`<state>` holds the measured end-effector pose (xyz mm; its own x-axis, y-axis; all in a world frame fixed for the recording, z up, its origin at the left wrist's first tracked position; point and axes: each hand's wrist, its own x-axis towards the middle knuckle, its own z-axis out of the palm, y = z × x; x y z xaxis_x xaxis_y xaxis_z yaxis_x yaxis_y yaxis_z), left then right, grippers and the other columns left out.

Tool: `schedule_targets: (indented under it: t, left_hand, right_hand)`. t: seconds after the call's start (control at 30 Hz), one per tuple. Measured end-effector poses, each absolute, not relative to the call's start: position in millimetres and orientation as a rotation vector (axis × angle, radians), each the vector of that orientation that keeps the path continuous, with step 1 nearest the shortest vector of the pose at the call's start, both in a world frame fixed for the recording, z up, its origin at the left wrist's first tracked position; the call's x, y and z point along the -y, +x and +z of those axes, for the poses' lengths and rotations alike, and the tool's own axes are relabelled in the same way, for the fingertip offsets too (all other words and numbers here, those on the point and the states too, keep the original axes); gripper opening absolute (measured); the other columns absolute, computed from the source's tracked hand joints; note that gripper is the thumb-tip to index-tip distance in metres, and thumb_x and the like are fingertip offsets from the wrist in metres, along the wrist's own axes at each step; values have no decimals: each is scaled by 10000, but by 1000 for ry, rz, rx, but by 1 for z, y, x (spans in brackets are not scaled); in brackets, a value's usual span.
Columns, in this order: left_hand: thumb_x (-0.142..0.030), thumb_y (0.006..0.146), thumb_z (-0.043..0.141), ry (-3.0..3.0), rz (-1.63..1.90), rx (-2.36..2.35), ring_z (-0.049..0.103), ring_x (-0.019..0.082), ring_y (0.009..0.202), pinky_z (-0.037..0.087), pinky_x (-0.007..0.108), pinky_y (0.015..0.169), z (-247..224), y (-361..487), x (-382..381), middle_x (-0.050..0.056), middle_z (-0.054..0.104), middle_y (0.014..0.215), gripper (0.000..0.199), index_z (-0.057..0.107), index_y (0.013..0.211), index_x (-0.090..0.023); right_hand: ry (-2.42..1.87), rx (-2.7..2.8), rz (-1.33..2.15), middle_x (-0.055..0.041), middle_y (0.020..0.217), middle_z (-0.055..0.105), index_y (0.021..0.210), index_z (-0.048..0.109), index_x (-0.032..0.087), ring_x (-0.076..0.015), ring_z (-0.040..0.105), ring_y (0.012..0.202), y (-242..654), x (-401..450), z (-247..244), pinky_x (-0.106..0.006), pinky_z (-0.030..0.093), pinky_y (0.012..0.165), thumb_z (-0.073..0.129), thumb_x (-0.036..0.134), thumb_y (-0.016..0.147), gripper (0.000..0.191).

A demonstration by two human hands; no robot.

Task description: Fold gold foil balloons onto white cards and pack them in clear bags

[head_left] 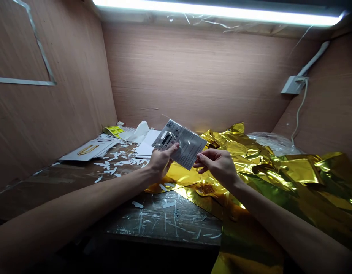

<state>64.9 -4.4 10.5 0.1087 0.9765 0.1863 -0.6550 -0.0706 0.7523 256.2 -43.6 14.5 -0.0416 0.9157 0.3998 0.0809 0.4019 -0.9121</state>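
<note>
**A small printed packet [179,144] held up between two bare hands**

The left hand [161,161] is closed around the packet's lower corner, its thumb lying across the printed face and its fingers curled behind. The right hand [217,165] comes in from the other side, with its thumb and fingertips [201,159] pinching the packet's lower edge. The packet is tilted, held in the air above the work surface, and its grey card shows through a clear plastic sleeve with a loose flap at the top.

Directly below the hands lies a dark wooden tabletop [164,222], glossy and scratched, with a few white paper bits [137,204] scattered on it. Crumpled gold metallic foil [292,182] spreads beneath the right forearm and across the right side of the table, hanging over the front edge.

Farther left, many small white paper scraps [119,160] lie near a stack of white cards [87,150]. Behind them are a yellow printed sheet [113,131] and crumpled white paper [138,131]. Clear plastic wrap [274,144] sits behind the foil.

Pinkish wood-grain walls [193,76] enclose the space, with a white wall box [292,85] and its white cable [298,114] at the right, and a bright strip light [221,9] overhead.
</note>
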Motion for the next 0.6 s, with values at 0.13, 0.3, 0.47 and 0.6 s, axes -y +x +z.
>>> schedule_targets:
  t: [0.13, 0.3, 0.47, 0.6]
  left_hand:
    - [-225, 675, 926, 976, 1425, -516, 730, 229, 936, 586, 394, 934, 6, 71, 14, 142, 763, 1085, 395, 757, 1002, -80]
    - [-224, 666, 930, 1046, 1432, -467, 721, 243, 1016, 536, 411, 1022, 8, 74, 19, 127, 770, 1109, 469, 754, 1087, -117]
    - [-292, 740, 891, 1041, 1435, -430, 707, 270, 1070, 545, 445, 1005, 10, 73, 17, 122, 762, 1156, 466, 738, 1157, -150]
    - [-288, 751, 878, 1074, 1427, -441, 712, 260, 1046, 549, 429, 990, 6, 75, 17, 120, 754, 1184, 467, 730, 1173, -156]
  right_hand:
    - [-910, 1475, 873, -119, 759, 764, 824, 736, 118, -254, 770, 678, 252, 45, 13, -305, 662, 515, 837, 506, 765, 406]
    - [-909, 1475, 871, -124, 781, 766, 825, 742, 120, -260, 772, 701, 253, 44, 14, -313, 662, 528, 832, 515, 769, 409]
    - [-887, 1474, 877, -125, 770, 764, 816, 744, 124, -259, 764, 683, 253, 43, 15, -326, 654, 519, 839, 530, 752, 422]
    - [-873, 1478, 876, -111, 732, 753, 784, 741, 131, -240, 753, 657, 250, 43, 12, -319, 646, 529, 830, 527, 761, 406]
